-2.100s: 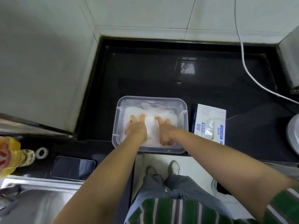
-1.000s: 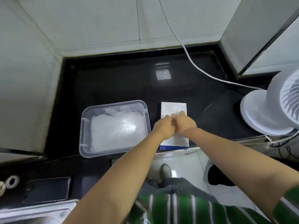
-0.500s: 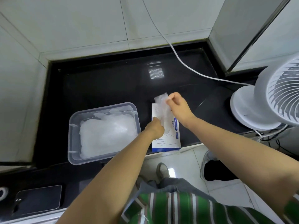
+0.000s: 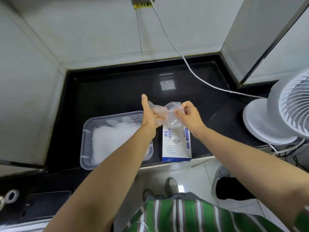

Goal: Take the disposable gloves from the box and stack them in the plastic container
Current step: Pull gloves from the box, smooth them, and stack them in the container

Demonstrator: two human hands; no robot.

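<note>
The disposable glove (image 4: 168,114) has left the glove box (image 4: 177,144) and hangs just above it, centre frame — left grip (image 4: 150,118) and right grip (image 4: 189,118) both pinching it — ready for the plastic container (image 4: 87,131) at left.

Clear crumpled plastic glove (image 4: 169,113) hangs in the air over far end of white-and-blue cardboard glove box (image 4: 177,146), which lies flat. Just left: clear rectangular plastic container (image 4: 115,115), open-topped, stacked translucent gloves (image 4: 113,139) inside.

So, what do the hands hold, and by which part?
One thin clear plastic glove, held by both: the left hand grips its left side, the right hand pinches its right edge.
</note>
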